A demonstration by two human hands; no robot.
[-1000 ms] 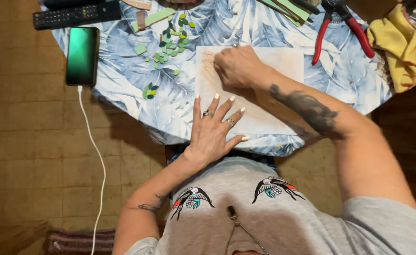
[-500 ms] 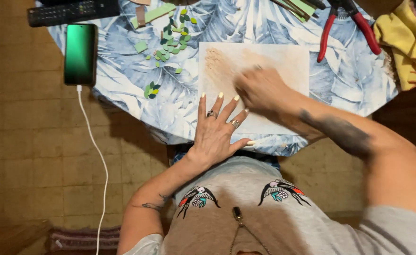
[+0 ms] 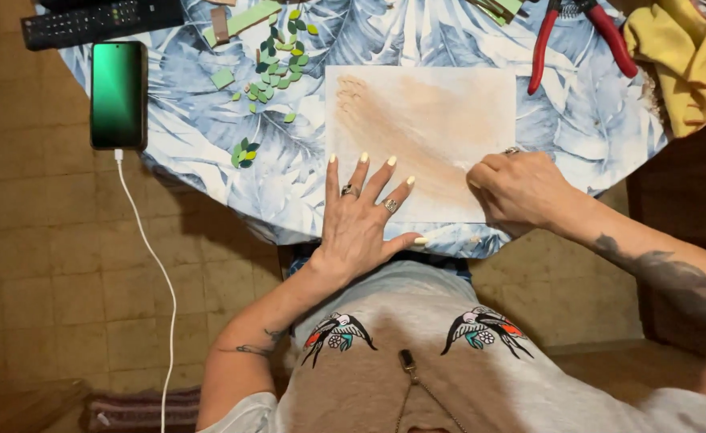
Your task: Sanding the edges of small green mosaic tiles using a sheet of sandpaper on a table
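The left hand (image 3: 362,210) lies flat with fingers spread, pinning the near edge of the brown-smeared white sheet (image 3: 425,128) on the leaf-print tablecloth (image 3: 208,160). The right hand (image 3: 521,191) is curled shut at the sheet's lower right corner, what it grips hidden. Even pressure from the flat palm should stop the sheet sliding; the green leaf cutouts (image 3: 277,64) and red pliers (image 3: 577,32) lie well apart

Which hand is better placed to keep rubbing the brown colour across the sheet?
Right. The right hand is curled at the sheet's lower right edge, on the brown smear; the left hand lies flat, fingers spread, pinning the sheet's near edge.
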